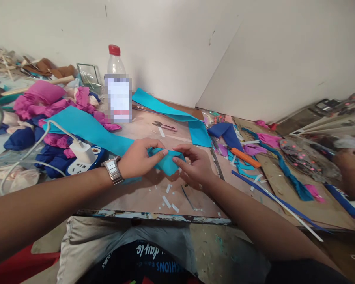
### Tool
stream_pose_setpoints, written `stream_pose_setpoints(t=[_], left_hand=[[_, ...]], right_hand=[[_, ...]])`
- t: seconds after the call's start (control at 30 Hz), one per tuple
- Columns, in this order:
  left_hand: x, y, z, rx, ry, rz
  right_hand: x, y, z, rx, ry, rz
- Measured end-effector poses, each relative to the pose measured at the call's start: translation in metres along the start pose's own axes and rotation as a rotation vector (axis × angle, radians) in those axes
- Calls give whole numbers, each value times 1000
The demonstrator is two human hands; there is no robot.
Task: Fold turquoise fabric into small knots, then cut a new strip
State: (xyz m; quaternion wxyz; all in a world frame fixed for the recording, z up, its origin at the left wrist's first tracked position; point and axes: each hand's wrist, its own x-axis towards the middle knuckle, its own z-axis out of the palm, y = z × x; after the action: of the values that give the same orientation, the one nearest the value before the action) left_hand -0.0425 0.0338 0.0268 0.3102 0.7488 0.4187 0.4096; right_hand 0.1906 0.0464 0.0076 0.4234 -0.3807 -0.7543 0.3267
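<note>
Centre of frame: folded turquoise cloth [169, 163] held between two bare hands over a worktable [127, 199]. Left hand [142, 157], metal band [114, 170] at its wrist, has fingers curled and thumb pressed on the cloth's left side; right hand [197, 162] is partly curled, thumb and forefinger pinching the right end. A broad turquoise band [88, 130] runs from behind the left hand toward frame left; whether it joins the folded piece, I cannot tell. Upper middle: pink-handled snips [168, 127], red-capped bottle [115, 65]. Right: orange tool [245, 157]. White scraps [166, 202] lie lower centre.
</note>
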Motion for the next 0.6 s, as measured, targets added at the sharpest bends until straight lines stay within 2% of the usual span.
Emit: stream_pose_setpoints(t=[0.17,0.6], left_hand=[[-1,1,1,-36,-21,30],[-2,4,3,-116,-70,-21]], right_hand=[[-1,-2,1,-67,-28,-52],[-1,-12,0,-124,-54,-203]])
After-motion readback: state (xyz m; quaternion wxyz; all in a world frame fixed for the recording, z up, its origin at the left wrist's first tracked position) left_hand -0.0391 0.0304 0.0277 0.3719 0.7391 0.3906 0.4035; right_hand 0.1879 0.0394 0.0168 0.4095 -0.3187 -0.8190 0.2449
